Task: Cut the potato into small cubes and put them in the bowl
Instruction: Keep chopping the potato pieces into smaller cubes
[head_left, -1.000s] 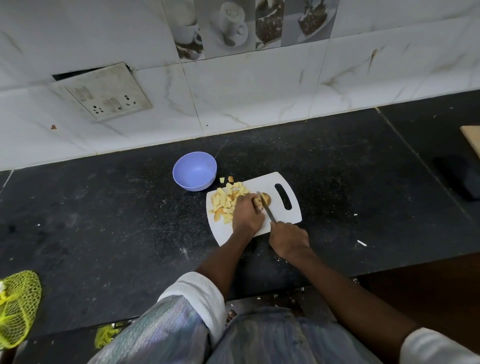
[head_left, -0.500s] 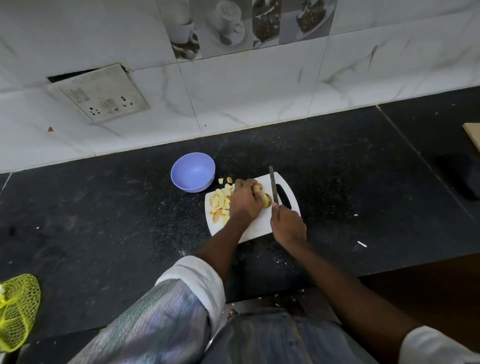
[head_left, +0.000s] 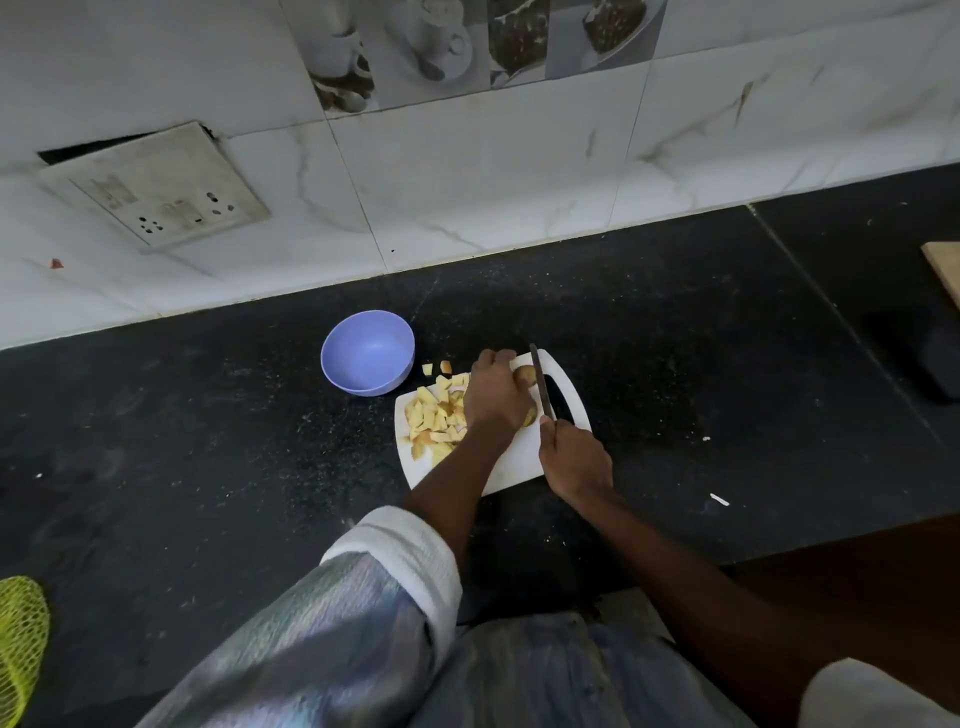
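left hand (head_left: 496, 395) curled over the potato (head_left: 525, 375) at centre frame, clamping it on the white cutting board (head_left: 519, 467); only a bit of potato shows past the fingers. right hand (head_left: 574, 460) wrapped tight round the handle of the knife (head_left: 541, 384), blade pointing up-frame toward the wall.

key relation: the blade lies just right of the potato, roughly parallel to the left hand's fingers, its long axis running near-to-far in frame. whether the edge touches the potato or stands beside it, cannot tell. judgement: next cut needs the blade shifted slightly left onto the potato, so the knife hand is the mover and the left hand just pins. fingertips are close to the blade line, slip risk.

pile of cut cubes (head_left: 436, 413) sits on the board's left part, a few (head_left: 436, 368) strayed onto the bench (head_left: 208, 467) near the purple bowl (head_left: 367, 353). bowl stands upper left of the board, nothing visible in it. transfer not yet done.
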